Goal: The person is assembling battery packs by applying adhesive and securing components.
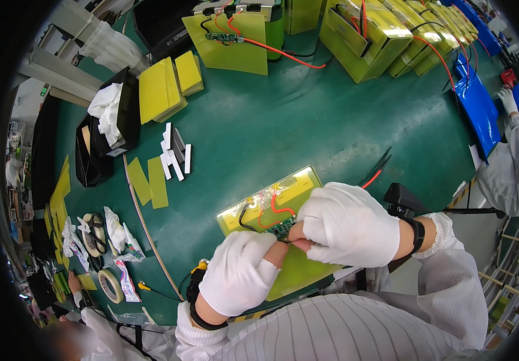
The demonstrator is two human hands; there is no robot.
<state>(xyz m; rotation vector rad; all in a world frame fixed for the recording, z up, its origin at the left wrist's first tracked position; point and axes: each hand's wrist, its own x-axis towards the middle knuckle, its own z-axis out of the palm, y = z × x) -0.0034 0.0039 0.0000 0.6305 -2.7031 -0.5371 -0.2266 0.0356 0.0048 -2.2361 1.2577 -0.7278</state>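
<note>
My left grip and right grip in soft white gloves, fingers curled nearly closed, whatever they pinch hidden, small green circuit board at my fingertips, smooth yellow sheet beneath, curling red wire

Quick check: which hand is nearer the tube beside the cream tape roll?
Left. The left hand is to the right of the tube, apart from it; the right hand is farther right, past the left.
</note>
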